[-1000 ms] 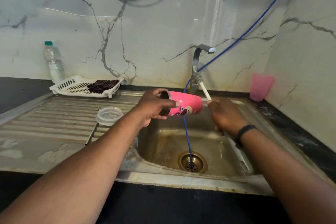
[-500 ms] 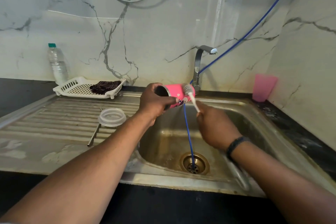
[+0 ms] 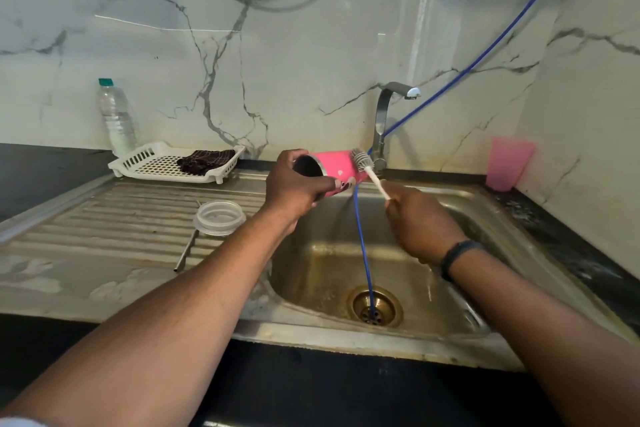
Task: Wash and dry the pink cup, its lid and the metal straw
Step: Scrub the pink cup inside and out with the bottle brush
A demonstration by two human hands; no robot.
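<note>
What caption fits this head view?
Left hand holds the pink cup sideways over the sink; right hand scrubs its base with a brush.

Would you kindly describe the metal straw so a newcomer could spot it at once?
Start at the ridged steel draining board left of the sink basin. The clear round lid lies on it; the metal straw runs from under the lid toward the viewer. It is the only thin, shiny rod there.

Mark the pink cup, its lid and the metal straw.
pink cup [image 3: 341, 166], head view: on its pink side wall, held by the left hand.
lid [image 3: 219, 217], head view: on its clear top, on the drainboard.
metal straw [image 3: 185, 251], head view: mid-shaft, lying on the drainboard.
</note>
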